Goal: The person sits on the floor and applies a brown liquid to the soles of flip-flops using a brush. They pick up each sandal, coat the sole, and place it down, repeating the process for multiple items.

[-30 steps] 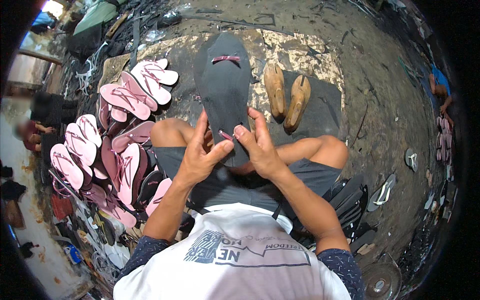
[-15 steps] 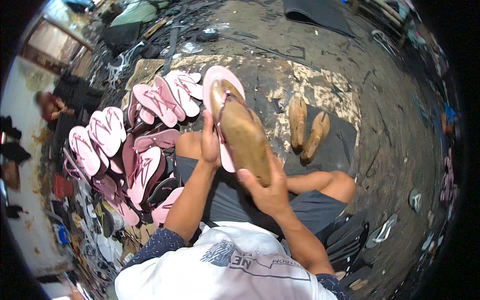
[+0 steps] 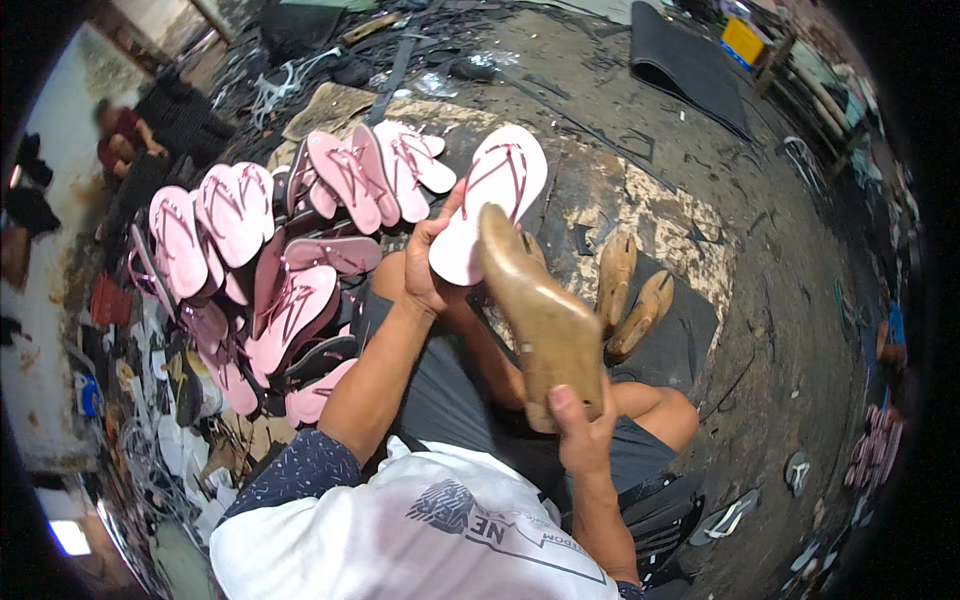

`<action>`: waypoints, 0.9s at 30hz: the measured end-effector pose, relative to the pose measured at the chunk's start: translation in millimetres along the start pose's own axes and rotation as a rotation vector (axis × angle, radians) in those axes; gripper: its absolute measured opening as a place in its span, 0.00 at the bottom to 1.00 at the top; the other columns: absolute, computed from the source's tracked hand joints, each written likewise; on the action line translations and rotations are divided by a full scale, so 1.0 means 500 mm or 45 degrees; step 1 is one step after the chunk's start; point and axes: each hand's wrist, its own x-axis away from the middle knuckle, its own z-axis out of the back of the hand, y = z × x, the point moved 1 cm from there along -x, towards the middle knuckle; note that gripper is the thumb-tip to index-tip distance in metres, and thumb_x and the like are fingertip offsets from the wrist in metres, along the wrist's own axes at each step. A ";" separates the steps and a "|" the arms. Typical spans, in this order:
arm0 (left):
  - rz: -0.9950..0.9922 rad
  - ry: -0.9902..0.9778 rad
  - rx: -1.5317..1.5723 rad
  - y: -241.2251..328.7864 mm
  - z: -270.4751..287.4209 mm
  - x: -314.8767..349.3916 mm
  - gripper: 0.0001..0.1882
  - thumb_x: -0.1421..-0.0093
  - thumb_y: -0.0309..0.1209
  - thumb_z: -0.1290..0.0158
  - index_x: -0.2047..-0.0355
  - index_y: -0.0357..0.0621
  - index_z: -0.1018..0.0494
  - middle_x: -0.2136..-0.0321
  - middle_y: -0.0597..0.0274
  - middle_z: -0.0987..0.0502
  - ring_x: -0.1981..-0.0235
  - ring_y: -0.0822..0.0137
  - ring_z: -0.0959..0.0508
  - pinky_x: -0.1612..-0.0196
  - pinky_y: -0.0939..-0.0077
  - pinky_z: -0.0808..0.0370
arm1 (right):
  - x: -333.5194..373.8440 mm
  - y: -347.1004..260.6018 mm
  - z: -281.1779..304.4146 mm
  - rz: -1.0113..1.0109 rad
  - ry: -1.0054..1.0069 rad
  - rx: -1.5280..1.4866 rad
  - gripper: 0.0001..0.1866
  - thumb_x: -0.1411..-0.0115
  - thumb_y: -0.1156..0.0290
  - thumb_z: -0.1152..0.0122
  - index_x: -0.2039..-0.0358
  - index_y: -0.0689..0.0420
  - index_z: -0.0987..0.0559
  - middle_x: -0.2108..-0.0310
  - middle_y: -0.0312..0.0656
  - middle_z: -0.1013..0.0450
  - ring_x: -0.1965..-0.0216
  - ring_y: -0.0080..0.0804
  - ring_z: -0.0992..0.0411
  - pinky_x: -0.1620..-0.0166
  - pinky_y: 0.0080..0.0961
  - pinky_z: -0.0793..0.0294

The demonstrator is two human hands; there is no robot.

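A pale pink flip-flop (image 3: pixel 462 245) with shiny darker pink straps is gripped along its side by my left hand (image 3: pixel 430 268), whose fingers wrap round its edge and sole. My right hand (image 3: pixel 582 428) is closed round the heel end of a brown wooden shoe last (image 3: pixel 545 315). The toe of the last points up toward the flip-flop and overlaps its edge in the view; the straps are no longer around it. Whether the two touch, I cannot tell. Part of another last (image 3: pixel 533 250) shows behind the one I hold.
A pile of pink flip-flops (image 3: pixel 235 215) lies at my left. Two wooden lasts (image 3: pixel 617 275) rest on a dark sheet (image 3: pixel 680 350) atop the worn board (image 3: pixel 690 215). Rubber scraps and a folded black sheet (image 3: pixel 690 75) lie farther off. Another person (image 3: pixel 125 140) sits at the far left.
The last has come out of the flip-flop's straps, and my right hand has drawn it down and to the right. My left hand keeps the flip-flop, now tilted rightward.
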 end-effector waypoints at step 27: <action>0.426 0.762 -1.583 0.147 -0.036 0.371 0.38 0.46 0.28 0.43 0.34 0.32 0.38 0.39 0.53 0.30 0.40 0.63 0.29 0.36 0.73 0.36 | -0.330 0.059 0.121 0.803 0.061 1.145 0.48 0.44 0.50 0.30 0.30 0.58 0.43 0.40 0.65 0.35 0.39 0.62 0.35 0.37 0.47 0.35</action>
